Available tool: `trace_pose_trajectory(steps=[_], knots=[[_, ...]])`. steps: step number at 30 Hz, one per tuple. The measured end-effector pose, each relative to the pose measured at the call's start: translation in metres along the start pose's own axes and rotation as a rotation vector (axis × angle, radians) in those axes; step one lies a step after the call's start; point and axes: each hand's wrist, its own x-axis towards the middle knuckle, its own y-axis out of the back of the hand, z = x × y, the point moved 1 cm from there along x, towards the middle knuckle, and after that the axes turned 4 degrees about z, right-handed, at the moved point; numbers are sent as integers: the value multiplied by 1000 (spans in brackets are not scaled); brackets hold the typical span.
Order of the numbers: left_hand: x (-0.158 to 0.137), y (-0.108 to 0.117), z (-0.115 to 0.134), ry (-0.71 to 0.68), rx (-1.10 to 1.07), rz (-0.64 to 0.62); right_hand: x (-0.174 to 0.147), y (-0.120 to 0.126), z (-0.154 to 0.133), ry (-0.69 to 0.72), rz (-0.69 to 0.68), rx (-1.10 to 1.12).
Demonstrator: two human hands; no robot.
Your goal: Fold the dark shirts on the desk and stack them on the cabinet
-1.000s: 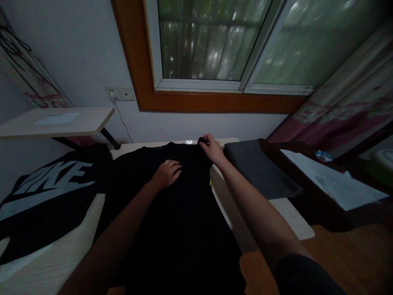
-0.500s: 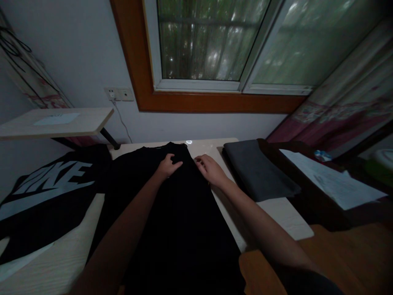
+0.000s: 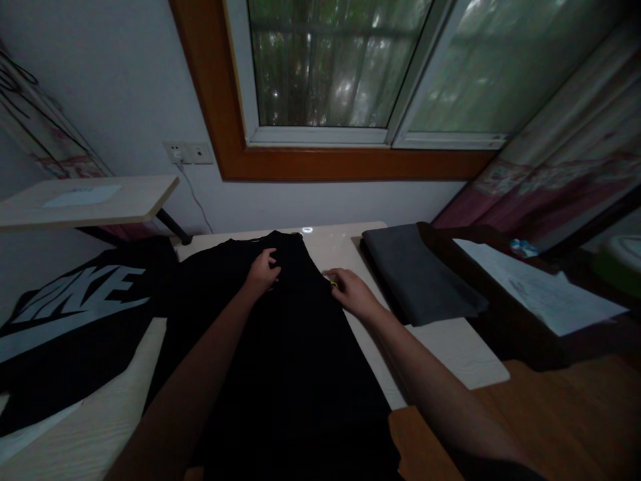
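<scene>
A black T-shirt (image 3: 295, 361) lies spread on the light table, its neckline toward the window and one side folded over. My left hand (image 3: 261, 274) rests on its upper part, thumb and fingers apart, with nothing seen in it. At the shirt's right edge, my right hand (image 3: 353, 292) has its index finger stretched out and its thumb apart, touching or very near the cloth. A small yellow thing (image 3: 334, 284) shows between that thumb and finger; its kind is unclear.
Left of the shirt lies a black garment with large pale lettering (image 3: 80, 294), below a raised shelf (image 3: 90, 200). Folded grey cloth (image 3: 420, 267) sits on the right, beside a dark surface bearing a white sheet (image 3: 541, 287). A wooden chair part (image 3: 420, 441) stands at the near edge.
My left hand has shifted slightly left over the shirt. The right hand has moved a little down and right along the edge, its index finger straighter, and the yellow thing now shows.
</scene>
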Motion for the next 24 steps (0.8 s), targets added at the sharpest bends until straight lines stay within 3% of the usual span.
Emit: trace_pose_trajectory(steps=[5,11,20,24], knots=[[-8,5,0,-180,106,19,-3,6,-6,79,-2,-146],[-12,0,7,-469,445,69,-2,6,-15,225,-8,-276],[0,-30,30,-664,534,-217,-3,7,-15,298,-30,-266],[17,-45,33,-627,563,-272,-4,7,-15,305,-59,-292]])
